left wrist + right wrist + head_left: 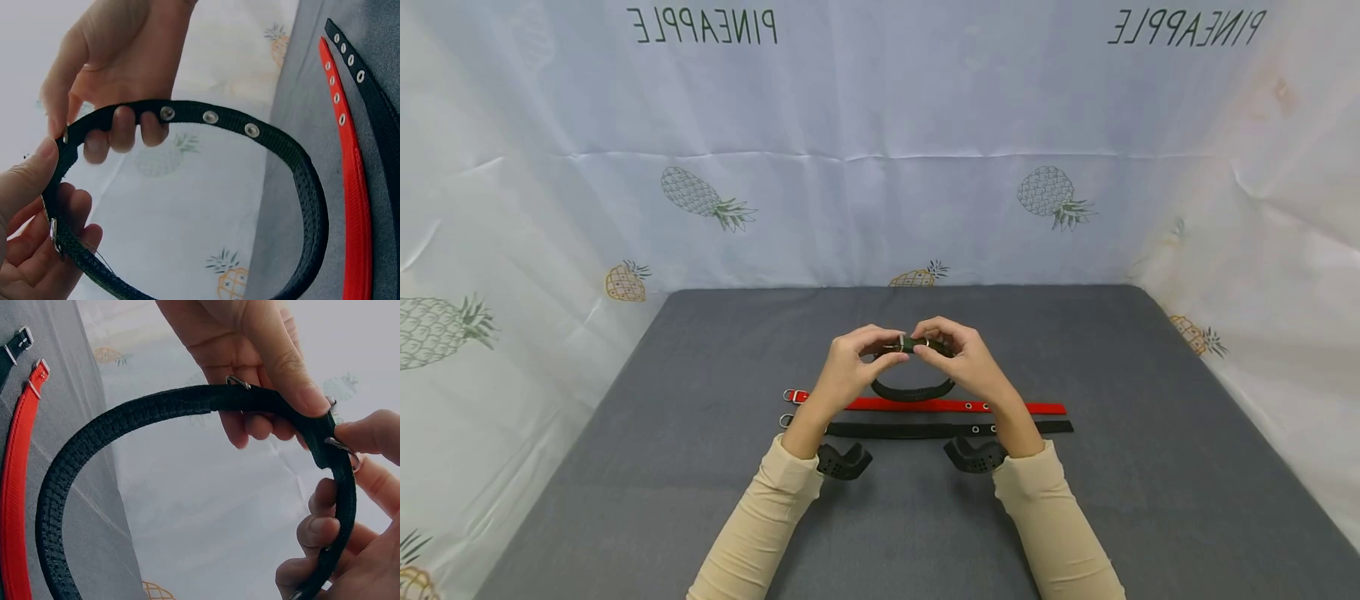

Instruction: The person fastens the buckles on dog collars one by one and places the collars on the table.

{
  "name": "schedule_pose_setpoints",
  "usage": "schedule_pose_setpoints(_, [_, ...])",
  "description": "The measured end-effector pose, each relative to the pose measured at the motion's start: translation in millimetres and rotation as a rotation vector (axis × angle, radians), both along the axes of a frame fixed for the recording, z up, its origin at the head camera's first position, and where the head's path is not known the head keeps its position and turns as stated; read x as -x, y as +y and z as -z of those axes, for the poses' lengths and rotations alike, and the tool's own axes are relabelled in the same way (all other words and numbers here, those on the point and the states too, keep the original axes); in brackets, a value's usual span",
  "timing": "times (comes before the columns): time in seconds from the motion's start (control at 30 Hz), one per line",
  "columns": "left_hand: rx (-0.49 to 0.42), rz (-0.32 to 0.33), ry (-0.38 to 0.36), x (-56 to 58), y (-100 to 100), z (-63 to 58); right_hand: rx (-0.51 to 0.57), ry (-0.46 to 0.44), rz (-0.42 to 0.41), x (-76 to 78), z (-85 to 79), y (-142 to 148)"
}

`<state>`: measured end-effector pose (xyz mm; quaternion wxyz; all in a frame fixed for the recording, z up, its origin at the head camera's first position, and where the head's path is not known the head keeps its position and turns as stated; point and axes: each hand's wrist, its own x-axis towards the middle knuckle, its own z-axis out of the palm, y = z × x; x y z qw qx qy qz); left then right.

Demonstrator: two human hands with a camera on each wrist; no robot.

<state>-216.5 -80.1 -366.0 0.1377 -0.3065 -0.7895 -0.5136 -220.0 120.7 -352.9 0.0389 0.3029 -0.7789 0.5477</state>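
Observation:
A dark green dog collar point(912, 393), bent into a loop, is held up over the table between both hands. My left hand point(847, 367) pinches it at the buckle end, thumb against fingers; a metal D-ring point(237, 382) shows there. With thumb and fingertips my right hand point(964, 360) grips the eyelet end, its other fingers curled round the strap. The strap's tip overlaps the buckle point(331, 403) between the two thumbs. Metal eyelets point(210, 117) run along the strap beside the right fingers. The fingers partly hide the buckle.
Below the hands, a red collar point(917, 405) lies stretched out flat on the grey table point(910, 533). A black collar point(895, 431) lies parallel, nearer to me. Both have buckles at left, eyelets at right. A white pineapple-print curtain point(865, 100) stands behind the table.

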Motion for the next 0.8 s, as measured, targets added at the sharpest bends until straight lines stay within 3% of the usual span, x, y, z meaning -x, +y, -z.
schedule_pose_setpoints(0.33, [-0.004, 0.029, -0.095, 1.9, 0.2, 2.4, -0.021, -0.051, 0.004, 1.6, 3.1, -5.1])
schedule_pose_setpoints(0.53, [-0.017, 0.038, -0.141, 2.1, -0.7, 2.6, -0.008, -0.047, 0.058, 1.2, 1.3, -3.5])
schedule_pose_setpoints(0.8, [-0.039, -0.016, -0.102, 3.4, -0.8, 1.9, 0.006, -0.063, 0.082, 0.4, 0.0, -2.3])
